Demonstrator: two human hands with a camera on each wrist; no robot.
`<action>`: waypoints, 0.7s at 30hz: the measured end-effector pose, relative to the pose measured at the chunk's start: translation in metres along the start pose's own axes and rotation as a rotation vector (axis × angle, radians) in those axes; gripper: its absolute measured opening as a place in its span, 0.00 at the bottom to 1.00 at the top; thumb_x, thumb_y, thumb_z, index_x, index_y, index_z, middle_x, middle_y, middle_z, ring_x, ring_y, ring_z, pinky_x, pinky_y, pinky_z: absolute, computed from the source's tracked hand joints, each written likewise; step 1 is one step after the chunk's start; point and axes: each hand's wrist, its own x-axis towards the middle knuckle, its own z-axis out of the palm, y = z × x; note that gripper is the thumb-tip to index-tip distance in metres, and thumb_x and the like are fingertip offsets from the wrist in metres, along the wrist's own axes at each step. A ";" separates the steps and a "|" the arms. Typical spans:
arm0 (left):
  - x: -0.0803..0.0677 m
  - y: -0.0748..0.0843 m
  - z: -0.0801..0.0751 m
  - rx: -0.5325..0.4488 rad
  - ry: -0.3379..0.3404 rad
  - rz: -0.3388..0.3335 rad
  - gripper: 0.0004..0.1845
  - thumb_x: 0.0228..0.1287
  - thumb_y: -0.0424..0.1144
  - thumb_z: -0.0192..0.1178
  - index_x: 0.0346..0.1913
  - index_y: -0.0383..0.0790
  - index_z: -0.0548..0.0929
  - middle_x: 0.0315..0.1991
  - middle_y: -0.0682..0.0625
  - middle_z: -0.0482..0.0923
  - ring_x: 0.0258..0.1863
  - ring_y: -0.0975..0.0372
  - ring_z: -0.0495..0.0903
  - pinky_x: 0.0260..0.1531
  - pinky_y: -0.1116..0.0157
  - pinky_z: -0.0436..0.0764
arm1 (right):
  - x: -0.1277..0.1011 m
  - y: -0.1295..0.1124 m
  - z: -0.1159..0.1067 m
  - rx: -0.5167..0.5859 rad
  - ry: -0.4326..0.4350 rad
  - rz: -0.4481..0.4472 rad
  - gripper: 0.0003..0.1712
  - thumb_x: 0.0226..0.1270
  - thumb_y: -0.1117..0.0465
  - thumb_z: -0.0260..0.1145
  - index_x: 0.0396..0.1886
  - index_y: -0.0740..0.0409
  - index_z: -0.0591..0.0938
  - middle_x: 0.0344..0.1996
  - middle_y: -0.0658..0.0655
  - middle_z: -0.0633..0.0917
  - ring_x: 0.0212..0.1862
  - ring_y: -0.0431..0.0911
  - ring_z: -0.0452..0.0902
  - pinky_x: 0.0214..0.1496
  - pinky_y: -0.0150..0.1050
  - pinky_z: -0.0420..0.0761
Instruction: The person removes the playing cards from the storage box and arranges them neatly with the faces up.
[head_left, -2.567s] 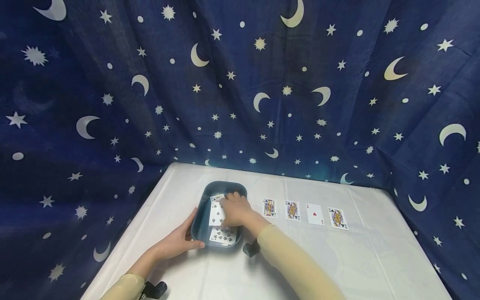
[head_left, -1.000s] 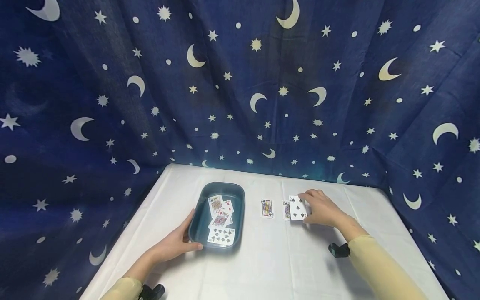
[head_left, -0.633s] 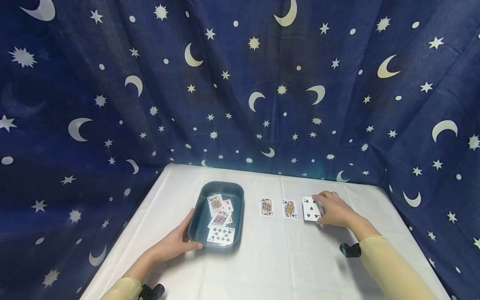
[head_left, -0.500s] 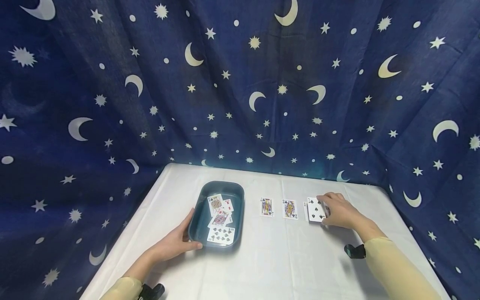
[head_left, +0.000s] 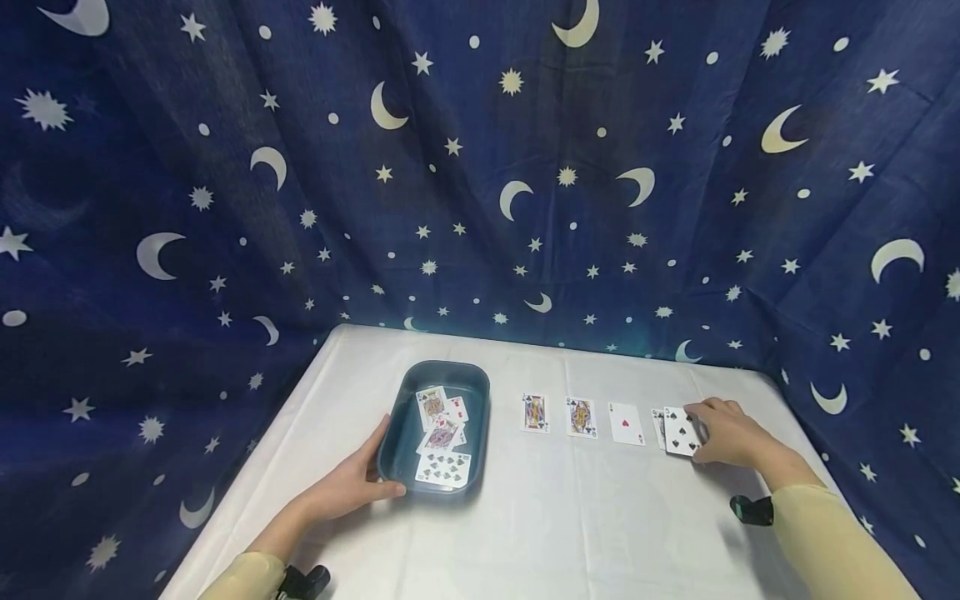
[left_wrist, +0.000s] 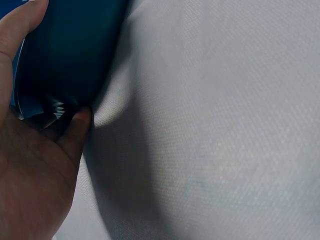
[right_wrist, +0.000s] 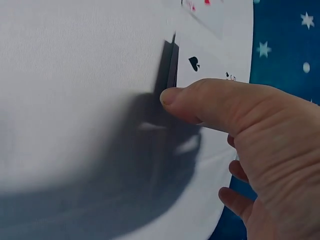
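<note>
My left hand (head_left: 341, 486) holds the near left side of a dark teal rectangular tray (head_left: 402, 437), thumb at its near corner. In the left wrist view, a finger and the thumb lie against the tray wall (left_wrist: 75, 55). Several loose playing cards (head_left: 442, 469) lie face up inside. At the right end of a card row, my right hand (head_left: 731, 435) pinches a spade playing card (head_left: 678, 432) by its right edge. It overlaps a face card (head_left: 658, 425), hiding most of it. The right wrist view shows the thumb at the spade card's near edge (right_wrist: 173, 65).
Left of the held card, the row has a red ace of hearts (head_left: 626, 424) and two club face cards (head_left: 581, 417), spaced apart. A white cloth covers the table (head_left: 525, 533). Behind it hangs a dark blue curtain (head_left: 465, 192) with moons and stars.
My right hand has left the tray with the spade card and travelled right along the row, passing over the queen and ace to the last face card. My left hand stays on the tray.
</note>
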 end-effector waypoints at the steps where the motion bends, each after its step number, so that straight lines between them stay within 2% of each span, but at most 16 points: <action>1: 0.000 0.000 0.000 -0.001 -0.001 0.002 0.67 0.56 0.51 0.78 0.84 0.53 0.36 0.84 0.46 0.34 0.79 0.47 0.50 0.72 0.52 0.66 | -0.002 0.004 0.000 -0.002 -0.003 0.008 0.53 0.41 0.52 0.83 0.68 0.70 0.73 0.62 0.77 0.72 0.61 0.73 0.64 0.62 0.76 0.67; 11: -0.002 0.001 0.002 0.001 0.007 -0.013 0.67 0.55 0.50 0.78 0.84 0.53 0.36 0.84 0.45 0.35 0.78 0.46 0.53 0.71 0.53 0.67 | -0.014 0.033 -0.006 -0.013 -0.072 0.108 0.53 0.43 0.52 0.83 0.67 0.72 0.71 0.60 0.78 0.71 0.60 0.76 0.62 0.59 0.79 0.66; 21: -0.002 0.000 0.003 0.004 0.012 -0.018 0.67 0.55 0.51 0.78 0.84 0.53 0.36 0.84 0.46 0.35 0.78 0.45 0.53 0.71 0.52 0.68 | -0.018 0.042 0.002 0.006 -0.071 0.108 0.52 0.44 0.54 0.80 0.66 0.75 0.71 0.57 0.80 0.71 0.57 0.77 0.64 0.58 0.78 0.68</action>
